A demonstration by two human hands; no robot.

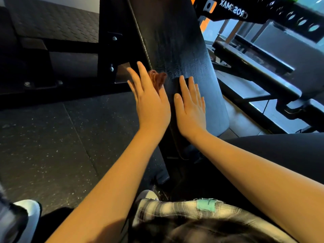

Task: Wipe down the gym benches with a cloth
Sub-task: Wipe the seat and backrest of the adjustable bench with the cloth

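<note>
A long black bench surface (pixel 177 50) of grained vinyl runs up the middle of the view, its far end cut off at the top edge. Both bare hands lie on its near part. The left hand (pixel 150 100) sits at the pad's left edge with its grip apart, the fingers straight and fanned. The small rust-brown cloth (pixel 157 78) is bunched under it. Only a crumpled lobe shows, between the forefinger and thumb against the stitched seam of the pad; the rest is hidden by the palm. Whether the thumb pinches the cloth or only lies on it cannot be told.

The right hand (pixel 190 104) lies flat on the pad just beside the left, its grip also apart, fingers straight and close together, holding nothing.

Left of the pad stands a black steel frame (pixel 112 50) with silver bolt heads, its upper part lost in shadow. Below it spreads a dark speckled rubber floor (pixel 52 137). At the upper right a black perforated rack beam (pixel 233 9) bears white lettering that appears to read CROSMAX, seen inverted. Beneath it a second black padded bench (pixel 254 55) is partly cut off by the right edge.

At the bottom, a pale plaid shirt (pixel 175 211) with a green patch and a white shoe toe (pixel 26 211) are visible. A dark trouser leg (pixel 280 151) crosses the right side, covering the near end of the surface.
</note>
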